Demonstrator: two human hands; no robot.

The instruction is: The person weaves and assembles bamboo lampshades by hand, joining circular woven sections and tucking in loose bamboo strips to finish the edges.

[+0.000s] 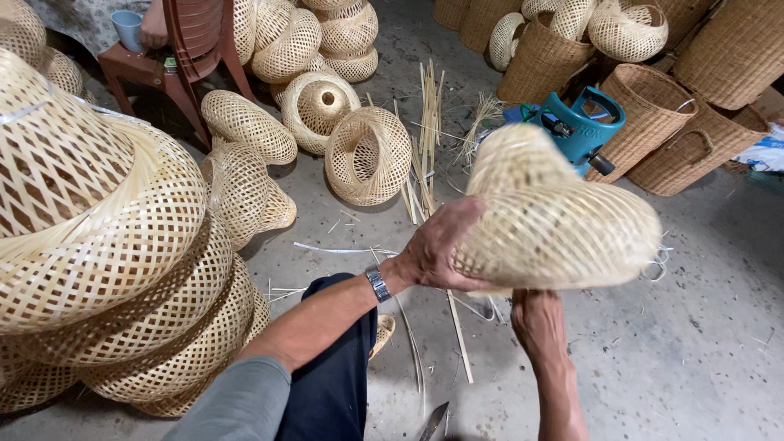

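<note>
I am holding a pale woven bamboo shade [555,220], a bulbous open-lattice piece, up in front of me above a grey concrete floor [694,343]. My left hand [437,245] is clasped on its near left edge, thumb and fingers wrapped onto the weave, and a metal wristwatch [377,282] sits on that wrist. My right hand [536,320] comes up from below and presses against the underside of the shade; its fingers are hidden by the weave, so I cannot tell how that grip is closed. My dark trouser leg [335,376] shows below my left arm. At my left rises a tall stack of similar woven shades [122,269]. More finished shades [367,155] lie scattered on the floor ahead, with loose bamboo strips [426,122] among them. Just behind the shade I hold stands a teal gas canister [581,122], and brown wicker baskets [653,106] are piled at the upper right. A red plastic chair [196,41] is at the upper left, beside another person's hand [153,28] near a blue cup [128,28]. A knife blade [433,420] lies on the floor near my knee.
</note>
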